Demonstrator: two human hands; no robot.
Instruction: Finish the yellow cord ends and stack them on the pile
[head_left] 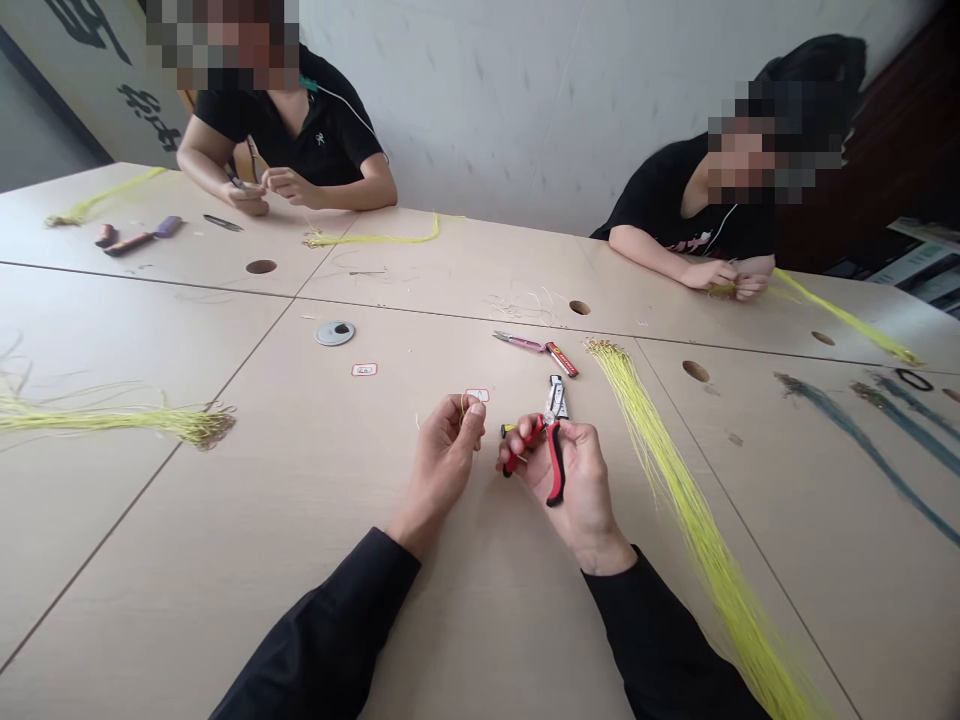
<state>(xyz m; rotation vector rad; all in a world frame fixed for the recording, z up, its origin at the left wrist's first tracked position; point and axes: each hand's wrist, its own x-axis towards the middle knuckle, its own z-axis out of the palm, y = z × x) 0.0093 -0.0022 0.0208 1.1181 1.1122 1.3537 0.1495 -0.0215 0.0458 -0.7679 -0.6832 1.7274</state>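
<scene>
Head camera looks down on a pale desk (225, 560). Near its middle, the left hand (444, 455) has its fingers pinched shut on a thin yellow strand (462, 405), thumb against forefinger. Just beside it, the right hand (574, 480) has its fingers curled around the red handles of the pliers (553, 440), whose metal nose points toward the far edge. A long yellow bundle (679, 490) lies right of that hand, running from the near edge toward the middle. Beyond the pliers lie pink scissors (517, 342) and a red tool (562, 359). At the far edge sit a co-worker (330, 140) and a second person (675, 215).
</scene>
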